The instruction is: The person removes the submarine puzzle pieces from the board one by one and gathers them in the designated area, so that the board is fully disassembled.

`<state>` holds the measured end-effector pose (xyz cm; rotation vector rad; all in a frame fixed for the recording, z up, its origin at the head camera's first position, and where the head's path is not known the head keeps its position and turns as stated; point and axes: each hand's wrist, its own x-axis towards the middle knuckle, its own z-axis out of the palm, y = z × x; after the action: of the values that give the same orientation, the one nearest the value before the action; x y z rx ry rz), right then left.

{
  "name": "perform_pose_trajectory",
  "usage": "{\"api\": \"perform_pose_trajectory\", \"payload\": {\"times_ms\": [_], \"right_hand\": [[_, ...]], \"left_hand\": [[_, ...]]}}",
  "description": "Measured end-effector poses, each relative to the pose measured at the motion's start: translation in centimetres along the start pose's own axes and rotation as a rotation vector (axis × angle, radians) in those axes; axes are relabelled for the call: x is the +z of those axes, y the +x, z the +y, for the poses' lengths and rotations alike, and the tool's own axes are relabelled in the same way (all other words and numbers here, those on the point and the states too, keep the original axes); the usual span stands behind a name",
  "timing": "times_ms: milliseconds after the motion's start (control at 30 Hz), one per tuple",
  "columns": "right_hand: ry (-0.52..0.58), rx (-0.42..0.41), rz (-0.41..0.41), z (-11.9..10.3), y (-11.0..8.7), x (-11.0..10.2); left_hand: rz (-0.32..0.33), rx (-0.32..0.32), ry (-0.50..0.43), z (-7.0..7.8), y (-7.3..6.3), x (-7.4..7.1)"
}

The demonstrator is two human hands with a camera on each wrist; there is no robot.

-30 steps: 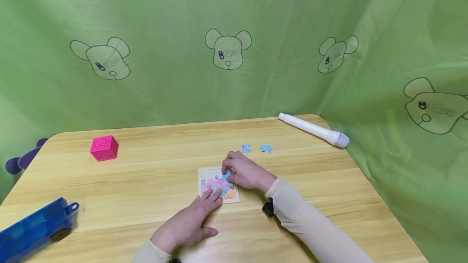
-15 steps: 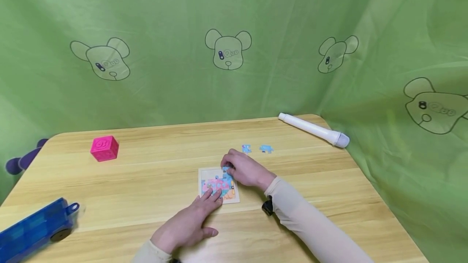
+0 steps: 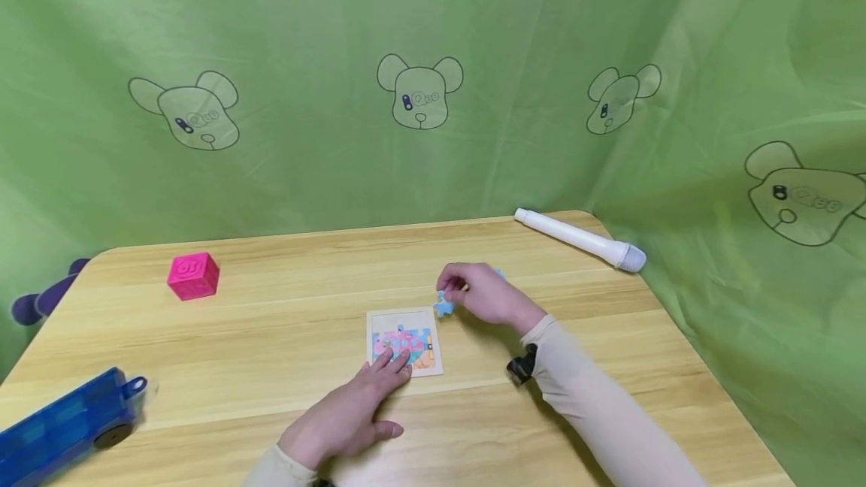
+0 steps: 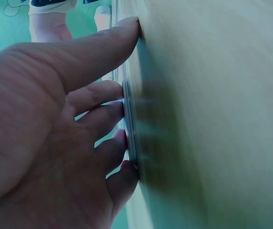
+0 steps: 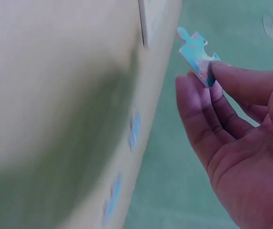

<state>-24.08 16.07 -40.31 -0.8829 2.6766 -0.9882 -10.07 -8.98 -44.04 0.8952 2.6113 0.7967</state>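
Step in hand, as judged: a piece is being carried while the puzzle is part-filled. The puzzle board [image 3: 391,321] lies flat on the surface [image 3: 271,337]; its lower part is covered by pink, blue and orange pieces, its upper band is bare apart from a small blue tab that juts up into it.

Right hand [image 3: 489,294]: narrow pinch, thumb against fingers, holding a blue puzzle piece [image 3: 443,305] by one end. Right wrist view shows the piece projecting beyond the fingertips, raised clear of the surface. In the head view it appears just outside the board's upper right corner, not seated.

Left hand [image 3: 352,412]: fingers extended and spread, fingertips on the board's lower left part, thumb out to the side on the surface. Probably steadies the board.

Two loose pieces, one nearer [image 5: 134,130] and one farther [image 5: 111,198] from the board, lie on the surface in the right wrist view.

Next move, judged: bring the held piece over the bare band, turn it until tabs match, lower and press. Its correct slot and orientation: cannot tell.
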Motion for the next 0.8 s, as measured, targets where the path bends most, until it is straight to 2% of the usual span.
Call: {"api": "perform_pose_trajectory", "payload": {"times_ms": [300, 600, 800], "right_hand": [[-0.012, 0.054, 0.079, 2.2, -1.6, -4.2], [-0.039, 0.091, 0.086, 5.0, -2.5, -5.8], [0.066, 0.19, 0.065, 6.7, -2.9, -6.7]], "left_hand": [[0.003, 0.0, 0.003, 0.1, -0.1, 0.0], [0.002, -0.005, -0.003, -0.1, -0.2, 0.0], [0.005, -0.001, -0.011, 0.0, -0.2, 0.0]]}}
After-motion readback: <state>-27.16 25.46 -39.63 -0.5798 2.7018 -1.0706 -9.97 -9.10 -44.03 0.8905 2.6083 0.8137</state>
